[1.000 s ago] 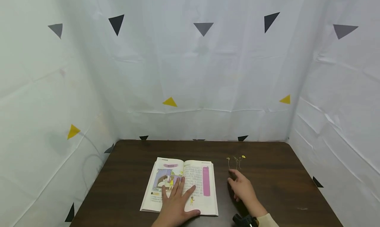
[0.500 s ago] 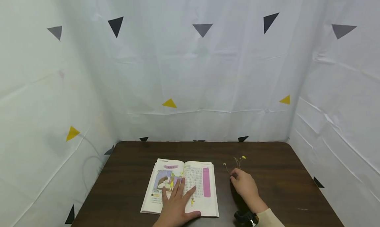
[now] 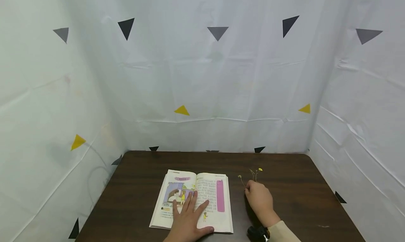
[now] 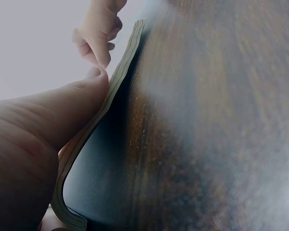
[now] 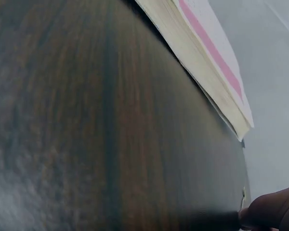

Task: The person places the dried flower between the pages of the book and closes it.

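An open book (image 3: pixel 221 221) lies on the table, with a picture on its left page and text with a pink strip on its right. My left hand (image 3: pixel 186 219) rests spread across it, thumb near the bottom edge. In the left wrist view the thumb (image 4: pixel 72 103) lies along the book's edge. To the right of the book, my right hand (image 3: pixel 261 200) pinches the stem of a small yellow flower (image 3: pixel 239 176). More thin-stemmed flowers (image 3: pixel 260 169) lie just beyond that hand, their lower stems hidden. In the right wrist view a bit of stem (image 5: pixel 243 196) shows at the fingertips.
The dark wooden table (image 3: pixel 303 193) is bounded by white sheeting (image 3: pixel 221 77) with black, grey and yellow triangles at the back and sides. A black wrist device (image 3: pixel 257 233) sits on my right wrist, above a beige sleeve (image 3: pixel 281 233).
My right hand's extended index finger has curled in, and it has taken hold of the leftmost flower's stem. That flower's head has shifted left and down. The left hand stays on the book.
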Demonstrator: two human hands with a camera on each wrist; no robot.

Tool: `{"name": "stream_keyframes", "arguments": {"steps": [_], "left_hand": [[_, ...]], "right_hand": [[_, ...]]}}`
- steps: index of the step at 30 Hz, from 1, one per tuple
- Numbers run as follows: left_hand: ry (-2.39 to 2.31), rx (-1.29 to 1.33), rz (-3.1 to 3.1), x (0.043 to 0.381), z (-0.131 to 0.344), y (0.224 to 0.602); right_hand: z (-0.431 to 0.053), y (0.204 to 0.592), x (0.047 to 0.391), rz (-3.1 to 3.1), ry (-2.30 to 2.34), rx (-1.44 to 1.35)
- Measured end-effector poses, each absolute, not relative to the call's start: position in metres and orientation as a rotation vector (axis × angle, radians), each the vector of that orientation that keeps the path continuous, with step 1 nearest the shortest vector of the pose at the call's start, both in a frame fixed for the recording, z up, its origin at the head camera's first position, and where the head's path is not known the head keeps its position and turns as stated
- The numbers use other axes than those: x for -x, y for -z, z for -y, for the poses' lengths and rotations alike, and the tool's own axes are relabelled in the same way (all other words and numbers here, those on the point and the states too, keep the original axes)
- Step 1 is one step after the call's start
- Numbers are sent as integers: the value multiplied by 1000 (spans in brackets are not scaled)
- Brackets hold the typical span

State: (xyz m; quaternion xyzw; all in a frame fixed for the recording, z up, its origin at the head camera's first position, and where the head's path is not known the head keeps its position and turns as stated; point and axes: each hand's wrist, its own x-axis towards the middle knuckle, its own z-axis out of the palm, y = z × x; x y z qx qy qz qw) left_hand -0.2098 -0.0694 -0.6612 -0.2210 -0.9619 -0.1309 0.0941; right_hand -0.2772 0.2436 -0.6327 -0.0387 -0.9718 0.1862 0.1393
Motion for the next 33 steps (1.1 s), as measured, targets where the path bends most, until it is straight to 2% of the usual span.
{"name": "stream_keyframes", "arguments": {"steps": [9, 20, 33], "left_hand": [[408, 656, 2839, 209, 70, 659], [442, 654, 2853, 207, 72, 652], [641, 767, 2916, 210, 79, 644]], "right_hand": [[-235, 641, 286, 2801, -436, 84], [-256, 635, 288, 2923, -944, 86], [-259, 630, 278, 2899, -1175, 149]]}}
